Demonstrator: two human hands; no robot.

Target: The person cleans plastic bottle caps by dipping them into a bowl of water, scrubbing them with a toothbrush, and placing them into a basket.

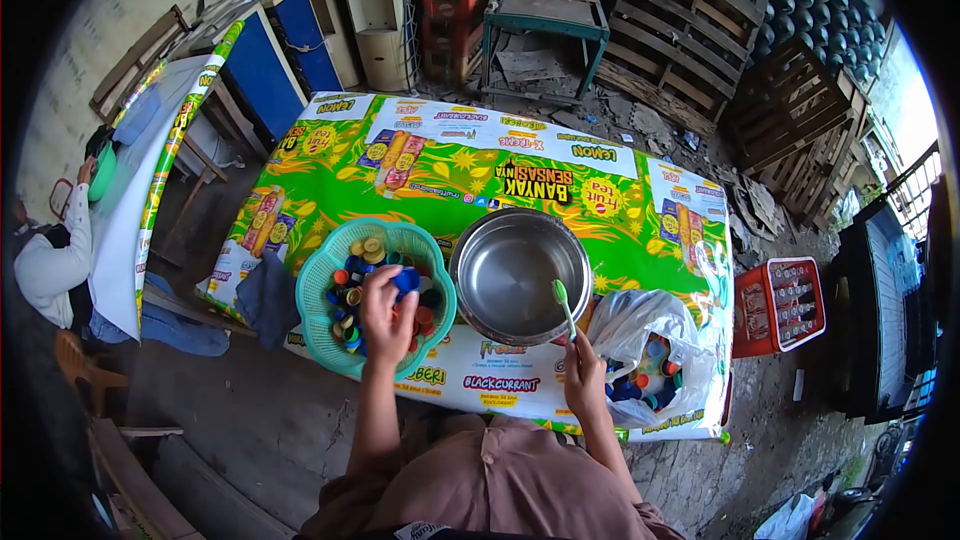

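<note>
In the head view, a blue cap (406, 280) is held at the fingertips of the left hand (385, 315), the thumb and fingers drawn close about it, above the teal basket (315, 280), in which many coloured caps (350, 295) are heaped. A green toothbrush (565, 306) is gripped by its handle in the closed fingers of the right hand (585, 370), its head raised over the near right part of the metal bowl (510, 270); whether any liquid is held in the bowl cannot be told. Because the blue cap is pinched only at the fingertips, it could be let slip, and among the similar caps below it might easily be lost from sight. If the brush were pressed hard against so small a piece, the cap could be flicked away onto the printed cover (330, 175) or over the near edge of the table. The basket and the bowl are set side by side with hardly any gap, so one could be nudged by a knock to the other. The plastic bag (640, 315), with more caps inside, is placed just right of the bowl; its loose, crumpled film could be caught by the right wrist, and its contents could be spilled.
</note>
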